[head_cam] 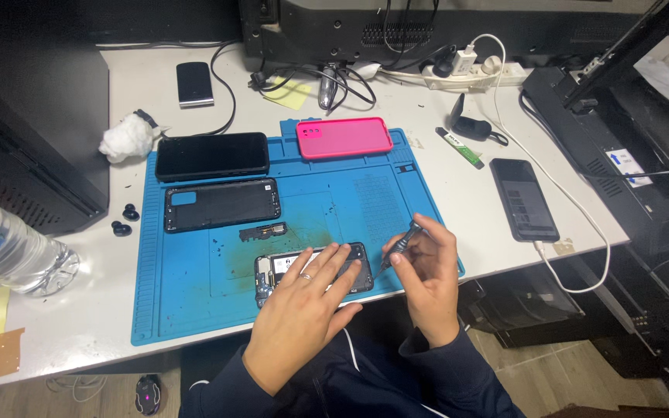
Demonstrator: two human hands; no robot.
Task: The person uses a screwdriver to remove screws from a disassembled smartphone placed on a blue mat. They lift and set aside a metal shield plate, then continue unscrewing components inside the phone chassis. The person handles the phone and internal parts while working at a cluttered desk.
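Pressing flat, the left hand [303, 310] lies with fingers spread over the opened black smartphone chassis [315, 271], which sits at the near edge of the blue silicone repair mat [195, 302]. The right hand [427, 282] has its fingers pinched around a slim dark precision screwdriver [398, 248], tip at the chassis's right edge.

Risk: a slipping tip could gouge exposed circuitry. Loosened screws could roll off the mat's near edge. The small black internal module [263, 231] just beyond could be knocked.

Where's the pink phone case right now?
In the head view, the pink phone case lies at the far edge of the blue work mat, right of the black phone and beyond both hands.
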